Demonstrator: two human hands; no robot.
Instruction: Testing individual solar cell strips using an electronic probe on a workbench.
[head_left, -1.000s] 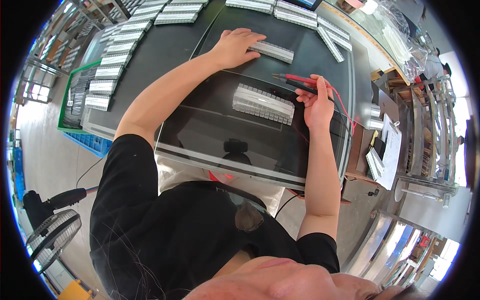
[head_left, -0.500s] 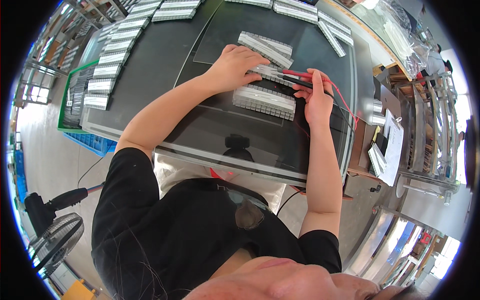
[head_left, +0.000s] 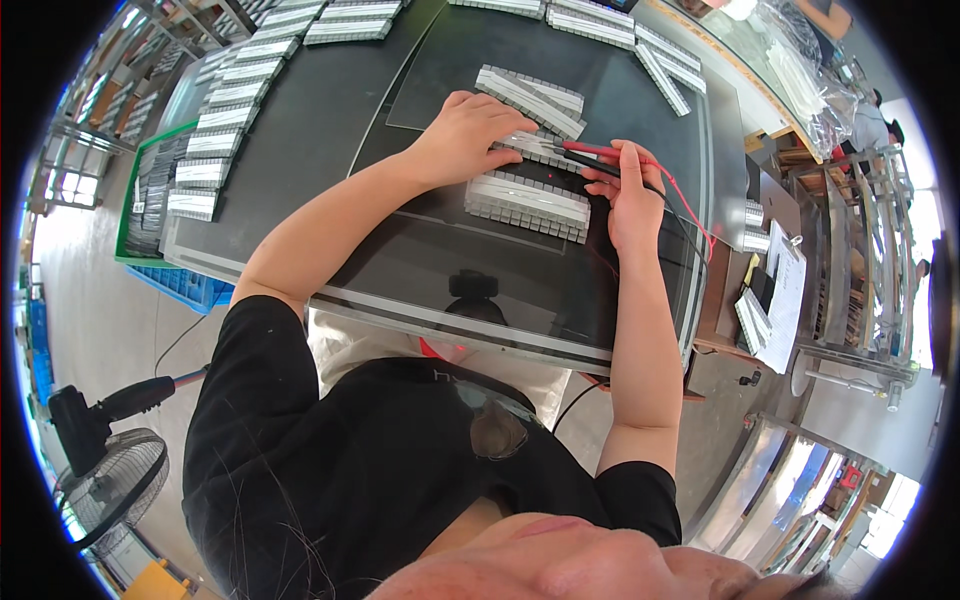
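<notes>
My left hand (head_left: 462,138) grips the left end of a grey ribbed strip (head_left: 541,150) with a white band along its middle, fingers on the far side and thumb on the near side. In my right hand (head_left: 633,200) are two pen-like test probes, a red probe (head_left: 597,150) and a black probe (head_left: 600,162), held together. Their tips point left, at or just above the strip; contact is too small to tell. Nearer me lies a stack of similar strips (head_left: 528,207). Just beyond the held strip, more strips (head_left: 532,98) lie crossed at an angle.
Rows of strips (head_left: 222,118) line the dark table's (head_left: 420,245) left side, with others (head_left: 664,78) at the far right. Red and black leads trail from the probes past my right wrist. A green crate (head_left: 128,215) stands left, a fan (head_left: 125,480) lower left, a clipboard (head_left: 785,300) right.
My right hand and the probes have shifted only slightly, with the tips staying near the held strip. My left hand keeps its place. At the far right, another person's arm has come further into view.
</notes>
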